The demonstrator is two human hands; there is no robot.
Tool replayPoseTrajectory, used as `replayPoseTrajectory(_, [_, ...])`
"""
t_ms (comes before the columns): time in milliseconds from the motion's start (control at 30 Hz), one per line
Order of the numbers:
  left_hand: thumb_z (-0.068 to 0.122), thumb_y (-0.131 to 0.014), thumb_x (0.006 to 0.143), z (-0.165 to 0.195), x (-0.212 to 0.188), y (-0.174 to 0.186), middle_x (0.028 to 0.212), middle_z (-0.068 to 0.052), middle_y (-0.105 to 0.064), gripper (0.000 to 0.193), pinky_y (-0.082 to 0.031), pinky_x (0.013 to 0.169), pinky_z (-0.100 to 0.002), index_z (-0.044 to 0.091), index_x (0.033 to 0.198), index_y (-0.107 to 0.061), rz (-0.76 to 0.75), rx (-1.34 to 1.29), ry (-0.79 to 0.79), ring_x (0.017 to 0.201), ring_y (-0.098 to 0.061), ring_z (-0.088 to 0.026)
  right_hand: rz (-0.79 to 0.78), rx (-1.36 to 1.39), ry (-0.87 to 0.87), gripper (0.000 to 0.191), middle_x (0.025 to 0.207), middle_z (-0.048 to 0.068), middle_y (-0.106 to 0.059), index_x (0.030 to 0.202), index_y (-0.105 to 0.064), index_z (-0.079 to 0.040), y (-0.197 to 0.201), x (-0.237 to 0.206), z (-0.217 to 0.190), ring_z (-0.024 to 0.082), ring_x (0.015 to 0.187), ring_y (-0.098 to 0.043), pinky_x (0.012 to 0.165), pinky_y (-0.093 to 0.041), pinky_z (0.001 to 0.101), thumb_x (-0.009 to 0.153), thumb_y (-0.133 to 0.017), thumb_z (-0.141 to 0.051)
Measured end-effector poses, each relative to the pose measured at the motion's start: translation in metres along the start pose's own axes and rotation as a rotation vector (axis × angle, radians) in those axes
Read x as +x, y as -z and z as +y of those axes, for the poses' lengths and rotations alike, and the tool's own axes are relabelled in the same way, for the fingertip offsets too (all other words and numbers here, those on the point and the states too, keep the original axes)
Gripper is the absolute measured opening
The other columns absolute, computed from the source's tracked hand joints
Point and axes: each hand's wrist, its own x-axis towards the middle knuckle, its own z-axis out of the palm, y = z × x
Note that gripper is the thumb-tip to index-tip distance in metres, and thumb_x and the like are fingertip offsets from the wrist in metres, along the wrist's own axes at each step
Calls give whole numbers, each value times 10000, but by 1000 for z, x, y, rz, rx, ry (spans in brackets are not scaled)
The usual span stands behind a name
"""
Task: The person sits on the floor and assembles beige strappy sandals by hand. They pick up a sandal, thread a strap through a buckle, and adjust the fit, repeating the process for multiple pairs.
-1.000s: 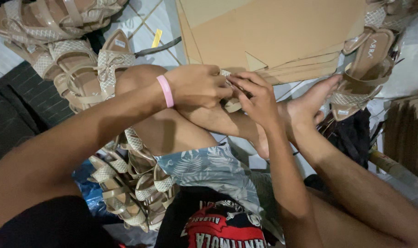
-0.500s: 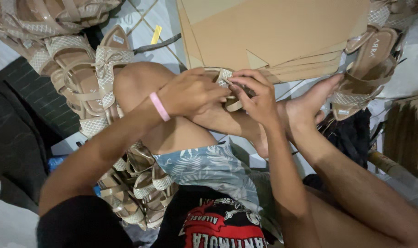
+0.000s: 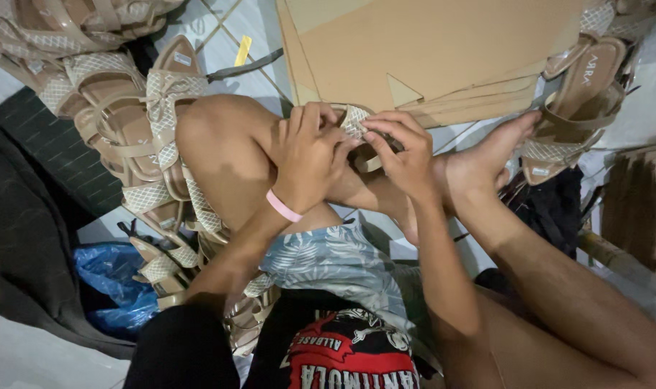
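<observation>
Sandal strap (image 3: 354,121), beige mesh, sits pinched between left hand (image 3: 310,155) and right hand (image 3: 407,155), both grips clamped on it above the raised knee. Step in hand appears to be strap fitting; next move calls for steady fingertip tension.

the sandal (image 3: 354,121) is mostly hidden beneath the left hand (image 3: 310,155) and right hand (image 3: 403,148); only a mesh strap shows between them. above the sandal, the cardboard sheets (image 3: 443,43) run off the top edge.
</observation>
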Motion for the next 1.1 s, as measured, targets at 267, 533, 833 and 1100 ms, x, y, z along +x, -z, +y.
replayPoseTrajectory(267, [203,-767,920,2,-9,21,1090,-34,-630,120,-414,861,-449,93,958,-738,42,176,-1,1003,-584,-266,-39,21,-3,267,1165,137,-706,1179,-735,-4,7,1,-4,244,1069,-685,926,-538,334,918,-773,-48])
replayPoseTrajectory(533, [116,-753,915,-2,-10,50,1130,-35,-659,58,-457,821,-429,112,972,-741,-14,94,-32,966,-624,-278,-39,41,-68,92,1124,98,-749,1071,-764,-18,13,2,-2,202,1072,-705,944,-549,310,1012,-708,-61])
replayPoseTrajectory(833, [-32,-708,906,-8,0,53,1315,-113,-623,410,-652,839,-261,66,1304,-685,-254,-628,72,1089,-735,-197,-170,127,-133,109,1167,94,-732,1057,-733,9,25,7,-3,176,1082,-679,905,-542,291,968,-741,-53])
replayPoseTrajectory(1100, [-21,-758,883,-27,6,53,1280,-93,-709,478,-604,866,-295,96,1341,-686,-453,-619,-116,1031,-736,-206,-83,-2,-111,85,1049,101,-726,1072,-678,5,19,11,-23,175,905,-714,787,-573,304,1000,-707,-31])
